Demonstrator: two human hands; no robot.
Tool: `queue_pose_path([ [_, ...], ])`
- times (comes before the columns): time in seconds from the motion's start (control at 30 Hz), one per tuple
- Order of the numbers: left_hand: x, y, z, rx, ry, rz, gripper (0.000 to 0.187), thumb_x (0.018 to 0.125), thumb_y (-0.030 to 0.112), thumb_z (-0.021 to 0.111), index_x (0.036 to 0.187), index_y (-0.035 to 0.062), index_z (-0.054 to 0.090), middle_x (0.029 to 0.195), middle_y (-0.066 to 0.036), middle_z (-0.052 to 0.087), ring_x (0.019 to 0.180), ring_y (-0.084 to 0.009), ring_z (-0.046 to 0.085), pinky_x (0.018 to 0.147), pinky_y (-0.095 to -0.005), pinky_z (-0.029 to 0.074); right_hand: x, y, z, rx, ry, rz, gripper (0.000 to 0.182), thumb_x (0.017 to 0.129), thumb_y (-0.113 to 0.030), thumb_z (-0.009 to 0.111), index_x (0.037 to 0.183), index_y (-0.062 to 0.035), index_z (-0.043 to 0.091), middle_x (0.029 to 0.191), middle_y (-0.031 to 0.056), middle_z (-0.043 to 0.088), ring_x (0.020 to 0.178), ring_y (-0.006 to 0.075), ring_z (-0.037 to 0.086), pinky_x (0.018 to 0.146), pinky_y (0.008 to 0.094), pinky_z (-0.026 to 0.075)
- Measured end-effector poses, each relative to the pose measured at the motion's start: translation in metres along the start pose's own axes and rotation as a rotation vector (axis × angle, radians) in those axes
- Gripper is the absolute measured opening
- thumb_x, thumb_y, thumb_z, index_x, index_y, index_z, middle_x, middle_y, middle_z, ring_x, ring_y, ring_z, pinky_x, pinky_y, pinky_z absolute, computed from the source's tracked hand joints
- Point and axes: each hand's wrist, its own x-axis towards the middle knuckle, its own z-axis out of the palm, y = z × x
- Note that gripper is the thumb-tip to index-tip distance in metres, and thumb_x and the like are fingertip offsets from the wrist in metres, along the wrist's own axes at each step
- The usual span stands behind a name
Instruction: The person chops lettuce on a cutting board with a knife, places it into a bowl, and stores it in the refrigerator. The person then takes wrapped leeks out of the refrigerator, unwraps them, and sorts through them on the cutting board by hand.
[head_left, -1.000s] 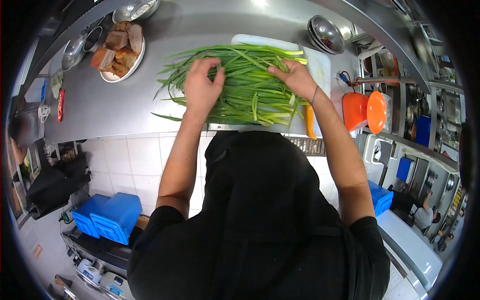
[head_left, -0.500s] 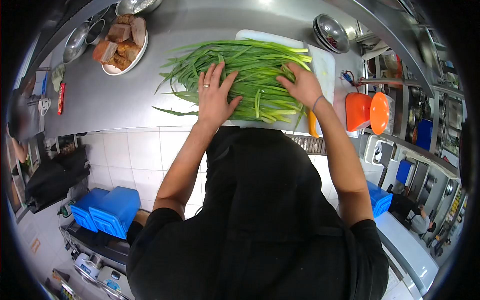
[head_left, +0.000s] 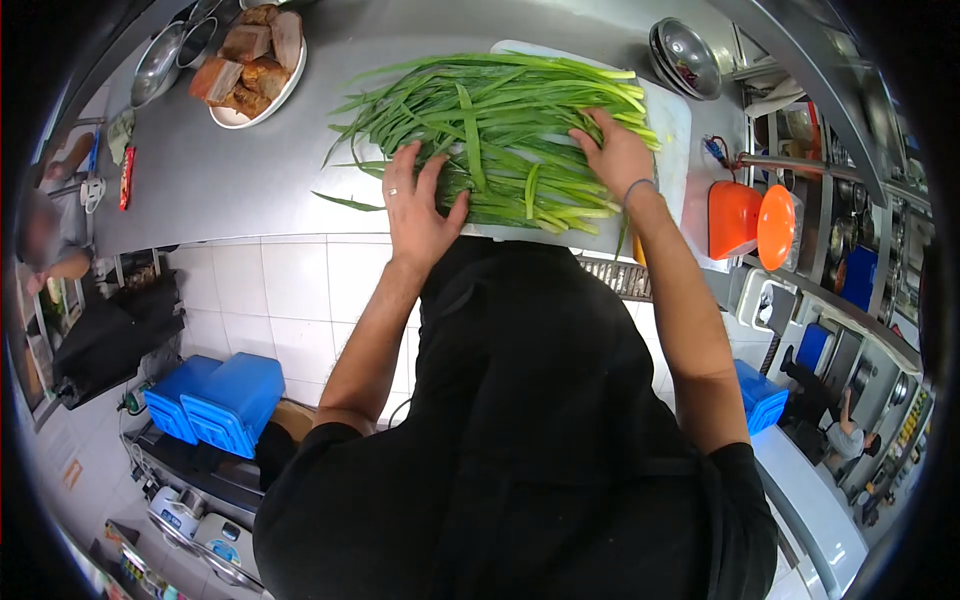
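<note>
A broad heap of garlic chives (head_left: 500, 130), long flat green leaves with pale stem ends toward the right, covers most of a white cutting board (head_left: 672, 130). My left hand (head_left: 425, 215), a ring on one finger, presses on the leaves at the heap's near left side with fingers and thumb spread. At the stem end, my right hand (head_left: 622, 160) curls its thumb and index finger around some of the chives; its other fingers are mostly hidden. An orange-yellow handle (head_left: 639, 248) shows partly at the board's near right edge.
At the back left, a white bowl (head_left: 232, 119) holds browned meat chunks (head_left: 245, 75). Stacked metal bowls (head_left: 690, 60) stand back right, with orange containers (head_left: 733, 220) farther right. A red packet (head_left: 127, 178) lies far left. Blue bins (head_left: 235, 405) are behind on the left.
My left hand has shifted toward the near left edge of the heap. My right hand has moved slightly right and away from me. A long leaf now lies across the heap. The view has shifted slightly.
</note>
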Motion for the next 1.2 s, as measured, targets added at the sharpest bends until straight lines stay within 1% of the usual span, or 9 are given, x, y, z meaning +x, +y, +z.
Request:
queue_pose_path([
  [0.2,0.015,0.025,0.01,-0.08,-0.173,0.329,0.043,0.085,0.021,0.079,0.126,0.0114,0.07,0.14,-0.013,0.063,0.139,-0.0367,0.052,0.121,-0.0579,0.035,-0.007,0.0,-0.007,0.0,-0.086,0.011,0.047,0.097,-0.048,0.071,0.131,-0.0162,0.068,0.096,0.0213,0.076,0.091,0.0433,0.073,0.08,0.0529,0.058],
  [0.47,0.005,0.025,0.019,0.02,-0.433,0.203,0.041,0.089,0.026,0.078,0.127,0.0112,0.071,0.132,-0.011,0.066,0.13,-0.0321,0.057,0.117,-0.0529,0.037,-0.051,-0.005,-0.02,0.058,-0.392,-0.058,0.04,0.095,-0.031,0.075,0.129,-0.0118,0.068,0.111,0.0223,0.075,0.103,0.043,0.07,0.089,0.051,0.056],
  [0.57,0.0,0.026,0.011,-0.003,-0.411,0.13,0.043,0.088,0.026,0.079,0.127,0.0122,0.072,0.133,-0.01,0.065,0.13,-0.0329,0.057,0.118,-0.0531,0.036,-0.055,0.004,-0.022,0.185,-0.385,-0.101,0.04,0.096,-0.031,0.075,0.131,-0.0129,0.069,0.113,0.0209,0.075,0.104,0.0427,0.07,0.09,0.0488,0.056],
  [0.67,0.019,0.034,0.014,0.005,-0.152,0.302,0.043,0.088,0.029,0.079,0.127,0.0135,0.072,0.135,-0.009,0.064,0.131,-0.0335,0.056,0.12,-0.0551,0.033,-0.049,0.0,-0.03,0.307,-0.278,-0.017,0.04,0.098,-0.032,0.073,0.134,-0.0142,0.068,0.114,0.0214,0.075,0.104,0.0427,0.071,0.09,0.0481,0.057],
  [0.8,0.028,0.045,0.024,0.101,-0.237,0.269,0.043,0.09,0.032,0.078,0.128,0.0139,0.072,0.135,-0.009,0.064,0.133,-0.0327,0.054,0.123,-0.0573,0.028,-0.035,0.006,-0.017,0.227,-0.012,0.035,0.039,0.099,-0.029,0.07,0.136,-0.0156,0.067,0.114,0.0222,0.074,0.103,0.0428,0.071,0.089,0.0489,0.057],
  [0.87,0.026,0.037,0.026,0.101,-0.311,0.275,0.042,0.091,0.033,0.078,0.128,0.0136,0.073,0.134,-0.009,0.064,0.134,-0.0321,0.053,0.124,-0.0579,0.027,-0.038,0.016,-0.015,0.153,-0.094,-0.047,0.039,0.099,-0.027,0.069,0.136,-0.0168,0.067,0.114,0.0217,0.075,0.103,0.0428,0.071,0.088,0.0497,0.057],
  [1.0,0.012,0.032,0.016,0.107,-0.407,0.266,0.038,0.09,0.031,0.079,0.123,0.014,0.076,0.125,-0.008,0.067,0.12,-0.031,0.06,0.115,-0.0535,0.036,-0.056,0.022,-0.017,0.041,-0.231,-0.064,0.038,0.097,-0.022,0.069,0.135,-0.0194,0.068,0.113,0.0193,0.076,0.102,0.0421,0.071,0.087,0.0511,0.058],
  [1.1,0.0,0.024,0.018,0.067,-0.364,0.281,0.037,0.089,0.027,0.08,0.123,0.0144,0.076,0.124,-0.008,0.067,0.115,-0.0309,0.061,0.111,-0.0513,0.039,-0.068,0.022,-0.019,0.053,-0.213,-0.108,0.038,0.096,-0.021,0.069,0.134,-0.0211,0.068,0.113,0.0176,0.076,0.101,0.0411,0.072,0.086,0.051,0.058],
  [1.2,0.003,0.029,0.017,0.013,-0.295,0.211,0.041,0.088,0.024,0.08,0.127,0.0139,0.074,0.124,-0.008,0.067,0.119,-0.0309,0.06,0.113,-0.0513,0.038,-0.076,0.021,-0.016,0.047,-0.197,-0.138,0.037,0.095,-0.02,0.07,0.132,-0.0207,0.069,0.112,0.0168,0.076,0.1,0.0405,0.072,0.085,0.051,0.058],
])
